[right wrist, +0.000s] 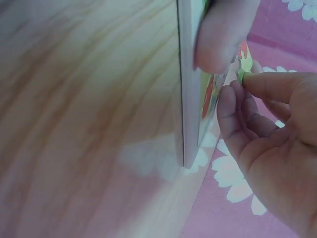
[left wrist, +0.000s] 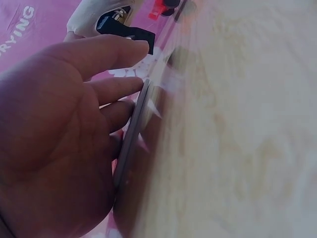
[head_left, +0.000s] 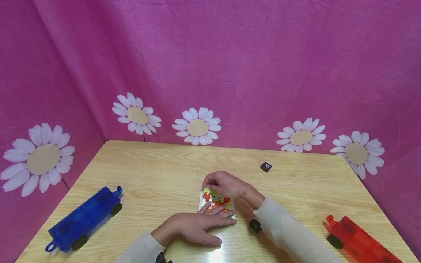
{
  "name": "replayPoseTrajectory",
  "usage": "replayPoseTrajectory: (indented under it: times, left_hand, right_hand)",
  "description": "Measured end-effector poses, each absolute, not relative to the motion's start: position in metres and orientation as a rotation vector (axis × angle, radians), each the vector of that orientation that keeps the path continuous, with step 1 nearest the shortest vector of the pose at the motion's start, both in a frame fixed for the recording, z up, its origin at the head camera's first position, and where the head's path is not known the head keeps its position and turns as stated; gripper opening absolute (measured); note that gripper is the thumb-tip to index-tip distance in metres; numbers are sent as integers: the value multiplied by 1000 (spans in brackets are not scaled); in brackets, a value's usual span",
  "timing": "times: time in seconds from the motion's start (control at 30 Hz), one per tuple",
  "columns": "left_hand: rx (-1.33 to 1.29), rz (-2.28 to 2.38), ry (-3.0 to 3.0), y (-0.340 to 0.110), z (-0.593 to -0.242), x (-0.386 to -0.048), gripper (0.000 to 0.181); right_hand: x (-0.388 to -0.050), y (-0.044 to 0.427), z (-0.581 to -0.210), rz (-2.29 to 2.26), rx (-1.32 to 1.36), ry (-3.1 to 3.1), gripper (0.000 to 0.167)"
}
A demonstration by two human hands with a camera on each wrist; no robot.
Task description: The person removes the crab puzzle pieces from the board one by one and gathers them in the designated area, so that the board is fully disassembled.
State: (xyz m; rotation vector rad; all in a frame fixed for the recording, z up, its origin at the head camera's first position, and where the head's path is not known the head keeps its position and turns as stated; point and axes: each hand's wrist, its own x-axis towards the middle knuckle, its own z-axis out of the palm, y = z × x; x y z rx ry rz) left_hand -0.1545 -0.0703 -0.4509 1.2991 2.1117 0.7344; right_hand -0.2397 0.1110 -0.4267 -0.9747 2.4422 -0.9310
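A small flat picture puzzle with a red crab on yellow-green lies on the table in the head view. My left hand rests across its near part, fingers spread and fairly straight, covering some of the picture. In the left wrist view the fingers lie against the puzzle's thin edge. Over the far left corner is my right hand. Its thumb and forefinger pinch a small green puzzle piece at the board's edge in the right wrist view; whether the piece is seated cannot be seen.
A blue toy wagon stands at the left, a red one at the right front. Toward the back right lies a dark tile marked P. A black object is partly hidden by the right sleeve. Pink flowered cloth hangs behind the table.
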Motion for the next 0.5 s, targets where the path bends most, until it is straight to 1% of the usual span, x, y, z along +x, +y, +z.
replayPoseTrajectory:
  times: [0.23,0.5]
  left_hand:
    - [1291,741,2092,-70,-451,-157,64]
    - [1292,765,2057,-71,-452,-159,64]
  right_hand:
    - [-239,108,-422,-936,-972,2449,21]
    - [-240,113,-421,-892,-1108,2398,26]
